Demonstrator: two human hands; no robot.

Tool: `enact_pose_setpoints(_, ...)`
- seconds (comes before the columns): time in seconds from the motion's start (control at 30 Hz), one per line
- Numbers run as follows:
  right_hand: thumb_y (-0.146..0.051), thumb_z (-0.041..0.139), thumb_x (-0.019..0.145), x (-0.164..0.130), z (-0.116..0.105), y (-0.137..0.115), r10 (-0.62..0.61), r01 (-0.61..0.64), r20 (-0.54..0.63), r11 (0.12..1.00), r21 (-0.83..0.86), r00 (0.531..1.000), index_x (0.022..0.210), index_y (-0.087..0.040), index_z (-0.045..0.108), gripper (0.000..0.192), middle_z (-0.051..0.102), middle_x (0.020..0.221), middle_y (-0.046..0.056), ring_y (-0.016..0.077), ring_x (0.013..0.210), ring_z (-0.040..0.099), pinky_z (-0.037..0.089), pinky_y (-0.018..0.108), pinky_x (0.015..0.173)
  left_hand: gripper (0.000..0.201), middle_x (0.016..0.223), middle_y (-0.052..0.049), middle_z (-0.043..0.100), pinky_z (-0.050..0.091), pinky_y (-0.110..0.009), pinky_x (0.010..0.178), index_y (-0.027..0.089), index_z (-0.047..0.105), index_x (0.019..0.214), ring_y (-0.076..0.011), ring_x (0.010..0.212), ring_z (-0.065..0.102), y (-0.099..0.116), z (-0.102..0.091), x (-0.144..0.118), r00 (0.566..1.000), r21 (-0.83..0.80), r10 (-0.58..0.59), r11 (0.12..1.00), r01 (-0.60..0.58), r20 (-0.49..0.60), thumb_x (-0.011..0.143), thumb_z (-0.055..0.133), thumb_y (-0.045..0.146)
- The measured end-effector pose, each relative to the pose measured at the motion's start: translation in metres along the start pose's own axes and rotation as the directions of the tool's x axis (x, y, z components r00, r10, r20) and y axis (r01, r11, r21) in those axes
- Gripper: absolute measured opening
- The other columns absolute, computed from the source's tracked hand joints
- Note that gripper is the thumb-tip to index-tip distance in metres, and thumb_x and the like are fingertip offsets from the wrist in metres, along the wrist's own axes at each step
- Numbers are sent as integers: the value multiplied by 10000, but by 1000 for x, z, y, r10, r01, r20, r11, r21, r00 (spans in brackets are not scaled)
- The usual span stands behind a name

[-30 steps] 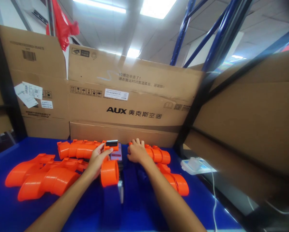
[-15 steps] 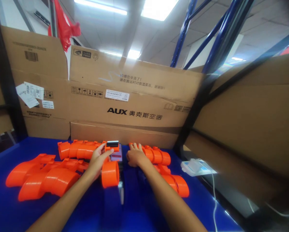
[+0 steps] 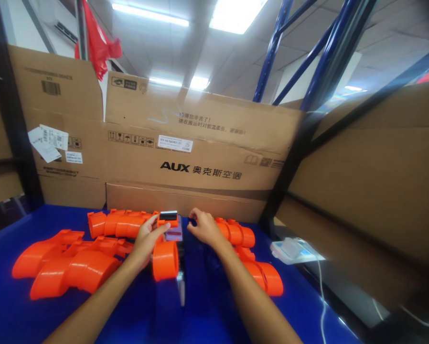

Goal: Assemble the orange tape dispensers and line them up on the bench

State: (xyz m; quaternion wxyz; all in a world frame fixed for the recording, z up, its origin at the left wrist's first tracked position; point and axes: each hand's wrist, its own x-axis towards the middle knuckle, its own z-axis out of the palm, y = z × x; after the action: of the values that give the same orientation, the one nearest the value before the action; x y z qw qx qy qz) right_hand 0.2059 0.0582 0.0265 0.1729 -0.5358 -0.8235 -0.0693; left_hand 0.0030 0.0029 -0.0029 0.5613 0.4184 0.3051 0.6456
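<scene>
pinching the small orange clip [image 3: 167, 219] in our left hand [image 3: 147, 240], right hand [image 3: 203, 229] loosely curled, holding nothing, just right of the clip; a light pinch could drop it onto the phone [image 3: 174, 232] below.

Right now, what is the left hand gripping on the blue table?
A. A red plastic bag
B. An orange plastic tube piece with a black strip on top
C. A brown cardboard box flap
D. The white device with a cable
B: the left hand grips the orange plastic tube piece with a black strip on top, while the white device with a cable lies untouched far to the right on the blue table.
</scene>
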Motion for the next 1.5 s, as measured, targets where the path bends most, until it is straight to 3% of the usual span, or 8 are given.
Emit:
enact_pose_setpoints(0.1, -261, 536, 871, -5, 3, 0, 51, 7, -164, 943, 332, 985, 1222, -201, 584, 358, 695, 1080, 77, 208, 964, 638, 483, 319, 840, 471, 801, -21, 717, 456, -207, 489, 165, 666, 1016, -95, 494, 584, -2, 2, -1, 1000, -11, 3, 1000, -3, 20, 608, 857, 304)
enact_pose_setpoints(0.2, -328, 604, 845, -12, 9, -4, 137, 127, -275, 638, 760, 952, 1208, -211, 600, 381, 689, 988, 60, 196, 851, 662, 547, 337, 766, 479, 817, -27, 720, 498, -228, 536, 170, 651, 1043, -130, 566, 640, -5, 3, -2, 1000, -16, -10, 1000, 11, 28, 629, 852, 305)
enact_pose_setpoints(0.4, -363, 757, 748, -24, 20, -15, 218, 164, -210, 214, 963, 953, 1004, -228, 578, 340, 625, 913, 15, 136, 668, 649, 545, 247, 572, 552, 965, -79, 734, 531, -254, 597, 175, 630, 1095, -207, 769, 711, -14, 1, 1, 1000, 3, -11, 1000, 11, 4, 609, 866, 288)
enact_pose_setpoints(0.6, -348, 806, 717, -30, 20, -15, 334, 185, -249, 212, 960, 909, 1021, -240, 615, 375, 658, 834, 1, 135, 702, 613, 529, 241, 638, 489, 817, -29, 719, 456, -216, 487, 174, 639, 1062, -120, 514, 618, -19, -2, 3, 999, 78, 2, 997, -4, 36, 640, 845, 310)
enact_pose_setpoints(0.83, -363, 787, 755, -42, 19, -26, 290, 179, -203, 108, 978, 935, 977, -228, 667, 287, 711, 877, 30, 185, 767, 683, 559, 343, 755, 447, 825, -23, 698, 430, -208, 444, 171, 637, 1052, -85, 447, 539, -18, -3, 2, 995, 138, 48, 989, -60, 87, 679, 816, 340)
enact_pose_setpoints(1.07, -329, 773, 763, -42, 18, -29, 263, 267, -343, 284, 921, 902, 901, -230, 754, 170, 660, 976, 58, 193, 873, 641, 556, 331, 766, 452, 805, -13, 690, 434, -208, 441, 171, 636, 1050, -87, 451, 550, -20, -1, 0, 996, 150, 39, 987, -51, 81, 672, 814, 344)
enact_pose_setpoints(1.37, -302, 768, 763, -46, 23, -44, 273, 262, -323, 237, 936, 906, 925, -216, 665, 210, 673, 919, 39, 194, 843, 679, 574, 332, 791, 488, 803, 1, 674, 450, -209, 465, 172, 617, 1092, -86, 467, 558, -20, -3, 1, 996, 146, 53, 987, -63, 70, 692, 797, 383)
enact_pose_setpoints(1.5, -278, 729, 806, -50, 23, -47, 246, 293, -387, 346, 892, 888, 944, -216, 658, 167, 662, 982, 63, 204, 854, 692, 593, 349, 785, 489, 769, 10, 658, 442, -213, 445, 172, 616, 1096, -90, 447, 546, -21, -4, 2, 996, 158, 63, 985, -73, 68, 697, 793, 392)
